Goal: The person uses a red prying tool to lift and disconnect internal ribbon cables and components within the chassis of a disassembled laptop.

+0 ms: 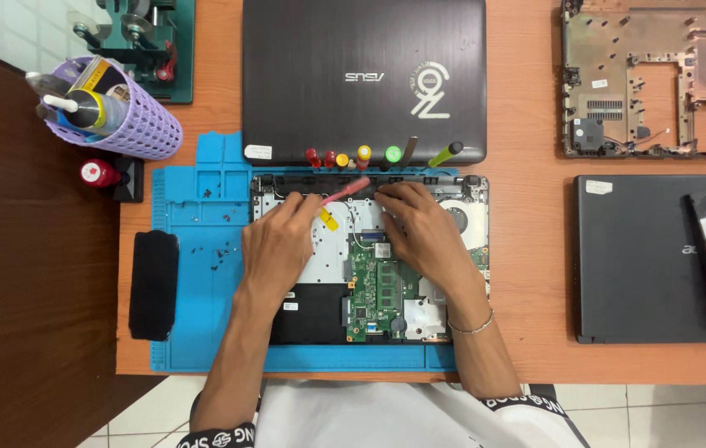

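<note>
Two hands work mid-frame over an opened laptop (370,274): left hand (274,249) pinches a red-handled screwdriver (346,191) slanting up-right toward the hinge edge; right hand (419,228) presses flat, holding nothing.

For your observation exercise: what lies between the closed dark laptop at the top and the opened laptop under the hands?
The head view shows a row of screwdrivers with red, yellow and green handle ends.
</note>
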